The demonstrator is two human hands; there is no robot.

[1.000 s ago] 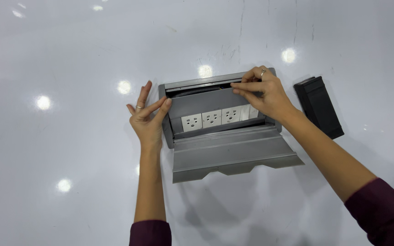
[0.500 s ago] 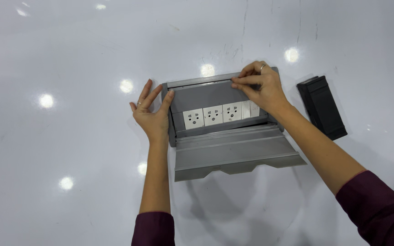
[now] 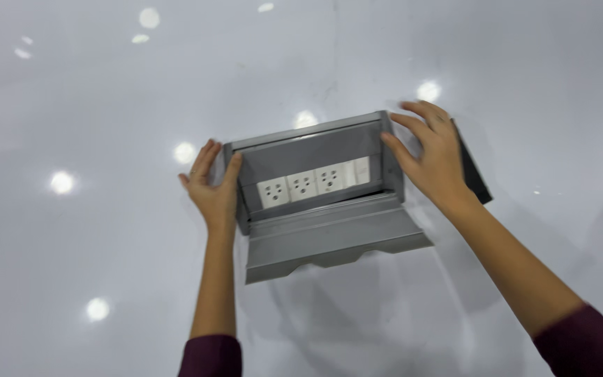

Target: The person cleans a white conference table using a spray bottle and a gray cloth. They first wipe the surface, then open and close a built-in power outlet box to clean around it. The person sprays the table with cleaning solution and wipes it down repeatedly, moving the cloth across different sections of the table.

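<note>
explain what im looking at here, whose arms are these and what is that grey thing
The picture comes from a camera worn on a person's head, looking down, so the two arms are that person's own. No machine is involved. On a glossy white surface lies a grey metal socket box with a row of white sockets inside and its hinged lid folded open toward the person. The left hand rests flat against the box's left end; the right hand lies spread over its right end. Neither hand closes a grip around it. A dark block lies just behind the right hand.
</note>
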